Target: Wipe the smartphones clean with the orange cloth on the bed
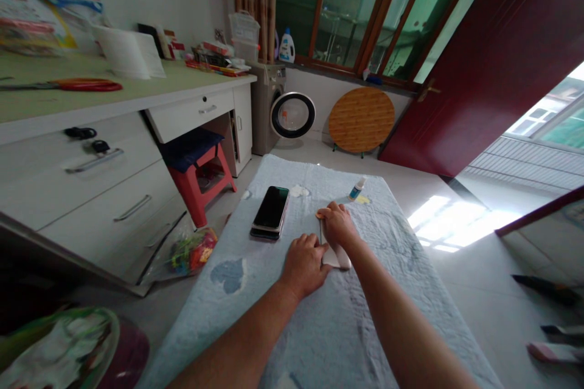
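A pale, flat object (338, 259) with rounded corners, its kind unclear, lies on the blue cloth (328, 334) between my hands. My left hand (303, 264) grips its left edge near the lower end, thumb and fingers curled. At its far end, my right hand (336, 222) presses down with bent fingers on a small yellow-orange piece (321, 213); most of that piece is hidden. Left of my hands, a dark-screened phone (272, 206) rests on top of another flat device. Beyond my right hand, a small spray bottle (357, 189) with a blue label lies tilted.
A desk (191, 86) with orange-handled scissors (86, 84) runs along the left. Below it are a red stool (207, 179) and a plastic bag (187, 252). A bin (116, 340) stands lower left. Behind, the washing machine door (293, 115) hangs open beside a round wooden tabletop (362, 120).
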### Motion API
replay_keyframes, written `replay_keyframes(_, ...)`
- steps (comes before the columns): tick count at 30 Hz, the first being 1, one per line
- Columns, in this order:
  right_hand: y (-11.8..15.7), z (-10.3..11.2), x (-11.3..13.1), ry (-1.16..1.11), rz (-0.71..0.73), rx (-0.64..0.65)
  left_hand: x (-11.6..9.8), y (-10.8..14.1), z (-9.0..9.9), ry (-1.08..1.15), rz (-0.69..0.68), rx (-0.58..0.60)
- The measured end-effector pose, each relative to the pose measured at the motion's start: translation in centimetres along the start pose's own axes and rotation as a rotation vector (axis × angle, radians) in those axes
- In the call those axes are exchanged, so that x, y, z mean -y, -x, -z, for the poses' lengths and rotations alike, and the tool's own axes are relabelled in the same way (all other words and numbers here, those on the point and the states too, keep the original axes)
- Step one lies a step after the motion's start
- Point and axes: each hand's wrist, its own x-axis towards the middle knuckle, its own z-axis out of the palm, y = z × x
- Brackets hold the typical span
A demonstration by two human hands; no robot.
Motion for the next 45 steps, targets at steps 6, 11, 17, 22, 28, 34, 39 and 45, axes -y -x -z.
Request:
replay_keyframes(6,0.6,0.1,-1.4,0.044,-0.118,-0.016,0.1,0.0,-0.2,0.000,-0.002,-0.010)
replay_keyframes(11,2.0,0.2,-3.6,0.072,-0.195,-0.036,0.1,0.0,-0.4,-0.011,-0.004,-0.012)
replay_keyframes(17,2.0,0.3,-3.7,0.096,-0.222,-0.019,0.1,0.0,-0.3,-0.013,-0.014,0.004)
replay_keyframes(22,0.7,0.4,-1.9,0.081,-0.141,-0.005,0.1,0.0,-0.2,-0.002,-0.018,0.005)
replay_keyframes(28,-0.3,-0.2,-0.1,0.058,-0.066,-0.004,0.1,-0.1,-0.3,0.004,-0.014,0.001)
replay_keyframes(34,-0.1,-0.8,0.5,-0.014,0.061,-0.032,0.2,-0.1,-0.5,0.009,-0.002,-0.011)
replay_keyframes(39,1.6,-0.4,0.4,-0.079,0.165,-0.038,0.1,-0.1,-0.4,0.004,0.014,0.012)
replay_keyframes(45,4.3,-0.1,-0.3,-0.194,0.285,-0.006,0.0,0.0,-0.2,0.029,0.013,0.011)
